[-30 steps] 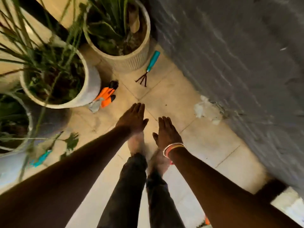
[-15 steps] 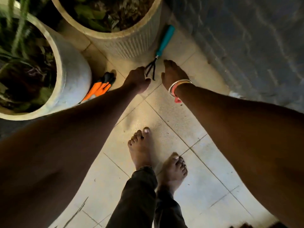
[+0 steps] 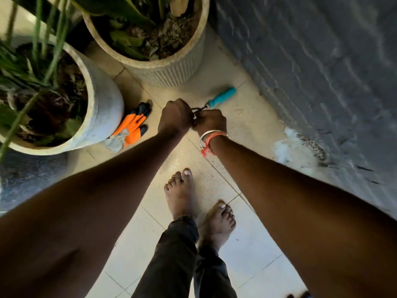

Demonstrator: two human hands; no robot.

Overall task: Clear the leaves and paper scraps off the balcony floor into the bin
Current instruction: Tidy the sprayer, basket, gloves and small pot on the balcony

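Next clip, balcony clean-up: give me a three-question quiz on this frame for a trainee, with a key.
1. True or false: the orange gloves are worn on the person's hands.
2. At which part of the hand rake do the left hand and right hand curl? A) the teal grip B) the dark metal prongs C) neither, both are clear of it
3. Fill in: the white paper scrap lies on the floor at the foot of the grey ____.
Key: 1 false, they lie on the floor; 2 B; 3 wall.
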